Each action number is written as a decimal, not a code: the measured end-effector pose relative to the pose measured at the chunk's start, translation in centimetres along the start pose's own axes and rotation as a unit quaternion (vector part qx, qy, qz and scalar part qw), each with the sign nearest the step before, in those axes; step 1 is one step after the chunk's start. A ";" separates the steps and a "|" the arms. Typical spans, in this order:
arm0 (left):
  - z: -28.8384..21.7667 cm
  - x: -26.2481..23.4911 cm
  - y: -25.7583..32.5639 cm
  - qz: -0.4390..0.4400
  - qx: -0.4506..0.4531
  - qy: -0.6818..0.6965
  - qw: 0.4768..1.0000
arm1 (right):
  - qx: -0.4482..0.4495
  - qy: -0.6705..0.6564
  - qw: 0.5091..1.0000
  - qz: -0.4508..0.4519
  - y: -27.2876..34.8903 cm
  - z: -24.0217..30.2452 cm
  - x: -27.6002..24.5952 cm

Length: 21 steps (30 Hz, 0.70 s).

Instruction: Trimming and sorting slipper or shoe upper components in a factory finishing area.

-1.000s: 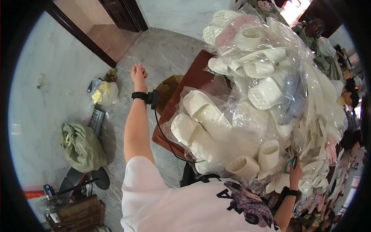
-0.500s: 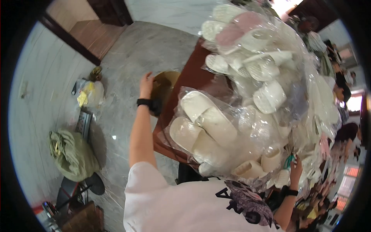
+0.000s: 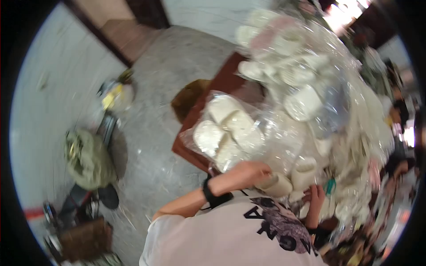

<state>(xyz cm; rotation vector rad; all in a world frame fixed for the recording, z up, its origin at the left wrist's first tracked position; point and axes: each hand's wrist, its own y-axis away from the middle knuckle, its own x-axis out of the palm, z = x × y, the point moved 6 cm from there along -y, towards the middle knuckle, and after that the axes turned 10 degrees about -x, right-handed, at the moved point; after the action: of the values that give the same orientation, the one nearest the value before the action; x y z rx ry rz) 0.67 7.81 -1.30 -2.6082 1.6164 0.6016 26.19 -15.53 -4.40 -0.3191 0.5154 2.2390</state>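
- Hands were both down at the near edge of a big heap of white slippers (image 3: 306, 104) packed in clear plastic bags.
- Left hand (image 3: 248, 170), a black watch (image 3: 208, 194) on its wrist, lay over the lower edge of a clear bag of slippers (image 3: 226, 135); its grip looked curled onto the plastic, though blur kept me from telling whether it was clamped shut.
- That bag sat on the near corner of a dark red-brown tabletop (image 3: 224, 82), with four or so white slippers showing through the plastic, touching the larger heap to its right.
- Right hand (image 3: 316, 195) was low at the right, fingers spread and apart, touching the bags just beside a small teal object (image 3: 329, 186); it gripped nothing that I could see.
- Between the two hands stood two rolled white slippers (image 3: 290, 177), side by side, just under the left hand's knuckles.
- White printed T-shirt (image 3: 239, 232) filled the lower middle of the view.
- Off to the left, on the grey stone floor (image 3: 146, 146), lay an olive green bag (image 3: 86, 159), well apart from the tabletop.
- Further up the floor sat a yellow and clear bundle (image 3: 113, 95), and the whole view was smeared with motion.
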 end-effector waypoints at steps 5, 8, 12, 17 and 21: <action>1.9 3.5 0.6 -0.075 0.046 -0.240 0.967 | 0.089 -0.065 0.992 -0.053 1.3 -1.0 2.0; 4.1 5.0 -0.5 -0.161 0.099 -0.212 0.959 | 0.140 -0.147 0.979 -0.010 0.5 -2.3 2.4; 3.3 4.7 -1.7 -0.136 0.166 -0.245 0.946 | 0.121 -0.265 0.948 0.128 -2.6 -7.4 -2.9; 1.7 3.6 -1.1 0.019 0.190 -0.078 0.979 | -0.002 -0.035 0.998 0.060 1.9 3.5 -2.3; 1.4 1.1 -0.4 -0.024 0.217 0.075 0.973 | 0.016 0.232 0.965 -0.118 5.0 11.1 -3.8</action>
<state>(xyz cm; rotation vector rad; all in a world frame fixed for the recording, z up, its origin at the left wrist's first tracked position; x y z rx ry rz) 1.04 7.34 -3.05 -2.3983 1.5060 0.0344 24.17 -15.91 8.25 -0.8544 0.7156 1.9189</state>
